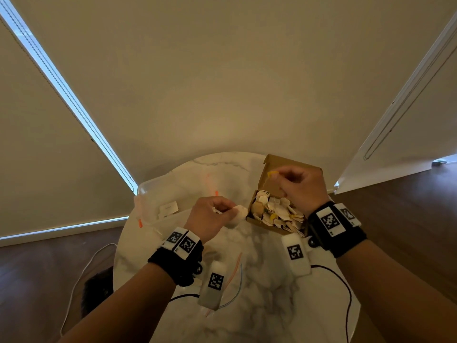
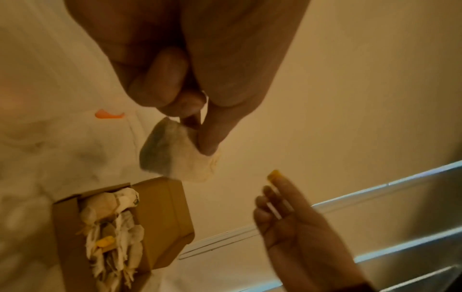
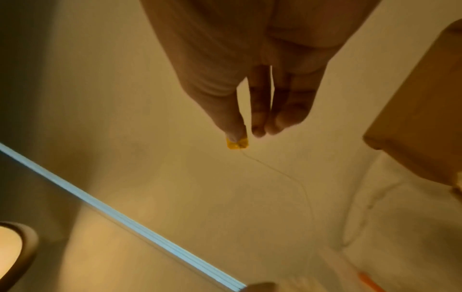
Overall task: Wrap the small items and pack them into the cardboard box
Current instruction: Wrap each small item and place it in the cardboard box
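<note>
A small pale tea bag (image 1: 239, 212) (image 2: 172, 156) hangs from my left hand (image 1: 230, 210) (image 2: 200, 134), pinched between thumb and fingers just left of the cardboard box (image 1: 257, 221). Over the box, my right hand (image 1: 278, 173) (image 3: 241, 134) pinches the bag's little yellow tag (image 1: 272, 173) (image 3: 237, 144) (image 2: 273, 174). A thin string (image 3: 287, 175) trails down from the tag. The open box (image 2: 162, 217) is heaped with several similar pale bags, some with yellow tags, and its lid (image 1: 277, 162) stands up behind them.
The box sits on a round white marble table (image 1: 259, 280). A clear plastic container (image 1: 153, 201) with orange clips stands at the back left. Thin coloured strands (image 1: 235, 273) lie near the table's front. Black cables (image 1: 346, 288) run off the edge above a wooden floor.
</note>
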`<move>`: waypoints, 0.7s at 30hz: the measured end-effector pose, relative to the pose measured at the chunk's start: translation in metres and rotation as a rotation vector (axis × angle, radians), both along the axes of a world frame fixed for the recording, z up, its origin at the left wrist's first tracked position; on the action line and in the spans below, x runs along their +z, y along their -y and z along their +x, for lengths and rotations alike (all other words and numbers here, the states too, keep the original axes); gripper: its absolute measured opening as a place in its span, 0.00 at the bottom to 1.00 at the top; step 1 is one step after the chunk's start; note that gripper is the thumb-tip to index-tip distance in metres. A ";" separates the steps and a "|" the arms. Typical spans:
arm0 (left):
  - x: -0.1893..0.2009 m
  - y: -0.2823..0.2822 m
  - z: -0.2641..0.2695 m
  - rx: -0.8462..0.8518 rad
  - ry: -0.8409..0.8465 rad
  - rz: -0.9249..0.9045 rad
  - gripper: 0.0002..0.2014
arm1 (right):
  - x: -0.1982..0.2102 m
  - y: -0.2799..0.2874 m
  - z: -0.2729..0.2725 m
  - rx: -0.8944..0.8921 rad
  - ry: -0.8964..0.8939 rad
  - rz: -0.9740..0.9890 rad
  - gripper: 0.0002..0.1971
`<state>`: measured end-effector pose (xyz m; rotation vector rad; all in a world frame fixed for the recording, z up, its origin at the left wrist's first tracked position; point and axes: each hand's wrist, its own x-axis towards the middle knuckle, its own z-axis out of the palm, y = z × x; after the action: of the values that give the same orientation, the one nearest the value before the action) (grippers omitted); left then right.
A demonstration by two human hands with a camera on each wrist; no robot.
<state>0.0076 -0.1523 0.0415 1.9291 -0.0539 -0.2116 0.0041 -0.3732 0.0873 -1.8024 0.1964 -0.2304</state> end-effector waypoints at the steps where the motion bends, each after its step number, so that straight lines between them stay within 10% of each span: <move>1: -0.003 -0.001 0.002 -0.003 0.017 0.049 0.06 | 0.008 -0.001 -0.001 0.005 0.031 0.005 0.03; 11: -0.009 0.004 0.015 0.071 -0.013 0.122 0.03 | 0.046 -0.020 -0.035 0.334 0.185 0.234 0.06; 21: 0.008 0.023 0.019 0.240 -0.200 -0.233 0.04 | -0.001 -0.023 -0.060 0.366 0.063 0.226 0.04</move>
<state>0.0265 -0.1751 0.0491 1.6570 0.2740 -0.2255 -0.0560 -0.3501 0.0867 -1.5703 -0.1482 -0.0034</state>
